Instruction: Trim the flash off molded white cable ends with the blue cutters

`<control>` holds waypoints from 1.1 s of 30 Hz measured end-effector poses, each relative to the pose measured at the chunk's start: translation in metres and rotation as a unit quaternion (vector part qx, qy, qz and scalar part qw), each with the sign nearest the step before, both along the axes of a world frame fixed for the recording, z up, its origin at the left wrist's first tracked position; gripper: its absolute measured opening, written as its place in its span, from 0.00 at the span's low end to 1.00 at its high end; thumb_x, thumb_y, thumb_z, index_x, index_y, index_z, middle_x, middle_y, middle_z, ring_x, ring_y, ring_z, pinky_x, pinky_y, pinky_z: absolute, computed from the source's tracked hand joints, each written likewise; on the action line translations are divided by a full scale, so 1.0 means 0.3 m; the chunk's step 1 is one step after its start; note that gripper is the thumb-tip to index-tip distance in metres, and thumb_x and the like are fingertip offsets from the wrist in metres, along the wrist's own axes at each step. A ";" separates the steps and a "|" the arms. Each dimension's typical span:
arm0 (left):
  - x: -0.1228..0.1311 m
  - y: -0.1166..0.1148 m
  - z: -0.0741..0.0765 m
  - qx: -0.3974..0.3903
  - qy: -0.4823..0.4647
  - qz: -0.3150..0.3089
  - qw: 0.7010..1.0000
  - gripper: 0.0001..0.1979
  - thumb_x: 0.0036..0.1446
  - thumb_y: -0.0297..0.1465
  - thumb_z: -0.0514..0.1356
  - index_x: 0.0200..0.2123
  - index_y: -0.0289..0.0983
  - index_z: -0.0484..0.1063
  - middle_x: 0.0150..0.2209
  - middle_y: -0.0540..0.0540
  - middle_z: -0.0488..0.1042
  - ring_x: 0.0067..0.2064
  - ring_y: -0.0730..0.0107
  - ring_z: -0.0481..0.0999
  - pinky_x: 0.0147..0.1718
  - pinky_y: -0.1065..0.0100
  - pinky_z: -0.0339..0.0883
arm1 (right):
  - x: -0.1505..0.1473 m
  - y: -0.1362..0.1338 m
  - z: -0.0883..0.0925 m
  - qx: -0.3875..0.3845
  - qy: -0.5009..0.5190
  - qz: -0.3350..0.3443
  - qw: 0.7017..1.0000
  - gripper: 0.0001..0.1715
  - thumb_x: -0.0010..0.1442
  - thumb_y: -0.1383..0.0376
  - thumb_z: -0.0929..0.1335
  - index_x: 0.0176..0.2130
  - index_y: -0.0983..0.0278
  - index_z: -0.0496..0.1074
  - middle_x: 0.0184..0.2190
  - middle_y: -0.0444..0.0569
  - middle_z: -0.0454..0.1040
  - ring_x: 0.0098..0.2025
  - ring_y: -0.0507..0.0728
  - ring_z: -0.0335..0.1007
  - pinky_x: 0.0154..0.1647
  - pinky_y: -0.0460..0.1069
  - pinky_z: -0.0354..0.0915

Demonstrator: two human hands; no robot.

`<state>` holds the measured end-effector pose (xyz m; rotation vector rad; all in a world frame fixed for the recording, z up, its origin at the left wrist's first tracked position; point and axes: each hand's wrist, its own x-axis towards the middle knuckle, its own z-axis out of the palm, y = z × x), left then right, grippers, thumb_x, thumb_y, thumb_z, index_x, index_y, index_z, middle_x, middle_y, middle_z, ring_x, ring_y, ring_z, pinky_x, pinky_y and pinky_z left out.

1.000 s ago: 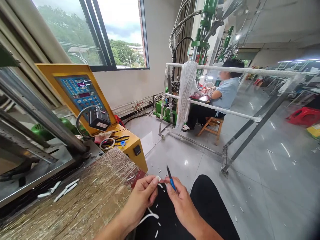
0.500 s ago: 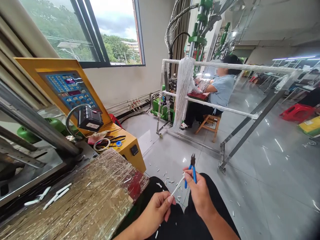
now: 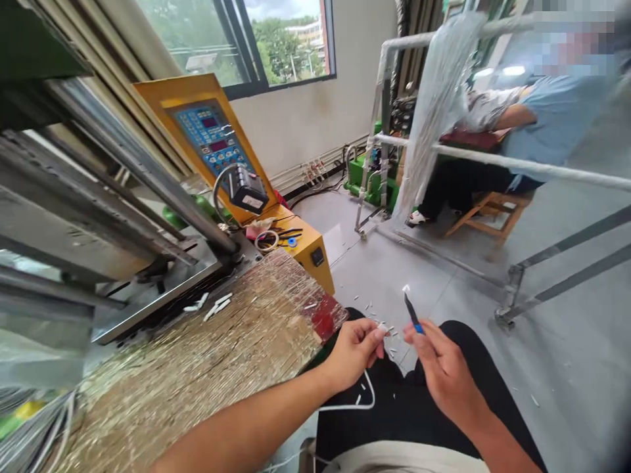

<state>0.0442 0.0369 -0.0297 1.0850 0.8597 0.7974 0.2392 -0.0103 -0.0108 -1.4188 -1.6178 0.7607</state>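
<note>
My left hand (image 3: 355,348) pinches the end of a thin white cable (image 3: 367,398), which loops down over my lap. My right hand (image 3: 440,366) is closed round small blue-handled cutters (image 3: 411,311) that point up, with a white scrap at the tip. The two hands are close together above my black trousers, just off the corner of the worktable (image 3: 207,361), whose top is wrapped in shiny film.
Short white offcuts (image 3: 211,307) lie at the table's back edge by the machine's steel frame. A yellow control box (image 3: 221,154) stands behind it. A white-wrapped metal rack (image 3: 497,161) holds a hank of white cables (image 3: 434,105); a seated person works beyond it. White scraps litter the grey floor.
The view has swung left and down. My hands have come together again, the cable end now pinched short in my left hand beside the cutters, with the cable looping down over my lap.
</note>
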 end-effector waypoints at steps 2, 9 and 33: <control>-0.009 0.022 -0.012 0.009 -0.007 0.015 1.000 0.24 0.64 0.50 0.63 0.34 0.32 0.74 0.24 0.50 0.72 0.20 0.80 0.65 0.21 0.75 0.55 | 0.021 -0.014 -0.012 0.022 -0.064 0.024 0.997 0.22 0.77 0.57 0.60 0.32 0.60 0.70 0.37 0.49 0.74 0.42 0.56 0.74 0.40 0.49 0.67; -0.010 0.026 -0.007 0.067 -0.003 0.000 0.998 0.24 0.68 0.49 0.59 0.31 0.33 0.72 0.25 0.50 0.71 0.23 0.78 0.67 0.25 0.73 0.60 | 0.050 -0.039 -0.033 0.174 -0.281 0.057 0.942 0.12 0.74 0.62 0.65 0.38 0.63 0.71 0.48 0.53 0.74 0.50 0.61 0.70 0.51 0.56 0.62; -0.027 0.002 0.007 0.145 0.088 0.025 0.985 0.23 0.72 0.42 0.54 0.27 0.36 0.72 0.19 0.53 0.64 0.22 0.77 0.63 0.25 0.72 0.56 | 0.028 0.009 0.000 0.230 -0.423 0.054 0.875 0.16 0.72 0.62 0.68 0.31 0.64 0.69 0.46 0.57 0.75 0.47 0.65 0.69 0.46 0.57 0.63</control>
